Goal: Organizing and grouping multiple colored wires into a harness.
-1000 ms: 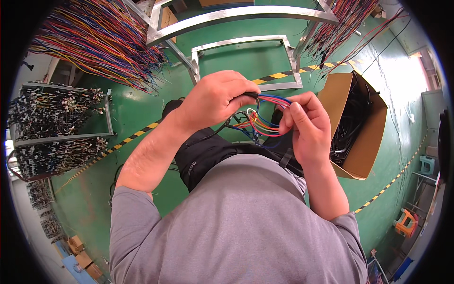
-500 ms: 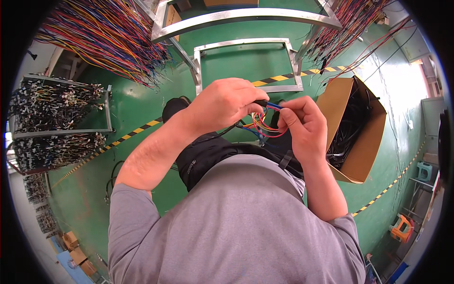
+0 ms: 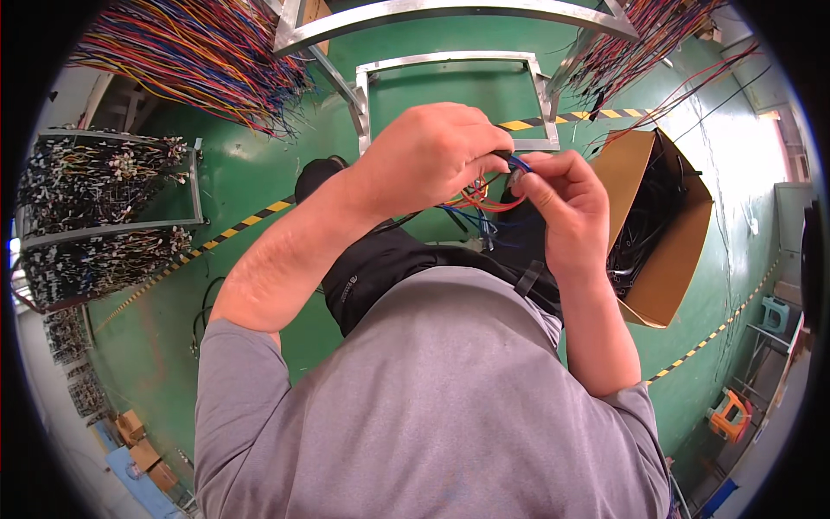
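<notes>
A wire harness with red, blue, yellow and black wires hangs looped between my hands, above my lap. My left hand is closed, thumb and fingers pinching the black-sleeved part of the bundle. Close on its right, my right hand pinches the blue and red wires where they leave that sleeve. Its fingertips partly hide the wires there. Loose wire ends with small pale connectors dangle below the loop, over my dark trousers. A black cable runs from under my left hand toward my left thigh.
Ahead stands a metal frame, with thick bundles of coloured wires hanging at the far left and more at the far right. An open cardboard box of black cables sits to my right. Racks of connector-ended wires stand left.
Both hands have moved slightly away from my body and a little to the right with the wire harness. They are now closer together, and the loose ends hang more visibly below.
</notes>
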The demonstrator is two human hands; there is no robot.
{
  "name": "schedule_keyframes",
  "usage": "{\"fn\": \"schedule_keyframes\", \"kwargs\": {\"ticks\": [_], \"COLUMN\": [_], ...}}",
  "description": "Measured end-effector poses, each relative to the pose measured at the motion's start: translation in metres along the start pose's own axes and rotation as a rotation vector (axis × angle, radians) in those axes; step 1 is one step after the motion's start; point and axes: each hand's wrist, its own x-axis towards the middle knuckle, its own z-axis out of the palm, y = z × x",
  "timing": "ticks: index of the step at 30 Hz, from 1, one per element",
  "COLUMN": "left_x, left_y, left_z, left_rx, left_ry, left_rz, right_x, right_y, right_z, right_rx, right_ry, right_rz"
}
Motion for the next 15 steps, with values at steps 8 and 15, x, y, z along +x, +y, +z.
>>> {"fn": "schedule_keyframes", "kwargs": {"ticks": [8, 15], "left_x": [0.008, 0.013], "left_y": [-0.007, 0.000], "left_z": [-0.019, -0.078], "left_rx": [0.141, 0.238], "left_ry": [-0.151, 0.028], "left_rz": [0.063, -0.071], "right_x": [0.042, 0.071], "right_y": [-0.032, -0.006], "right_z": [0.013, -0.003], "right_rx": [-0.276, -0.142], "right_ry": [-0.120, 0.055], "right_rz": [0.030, -0.356]}}
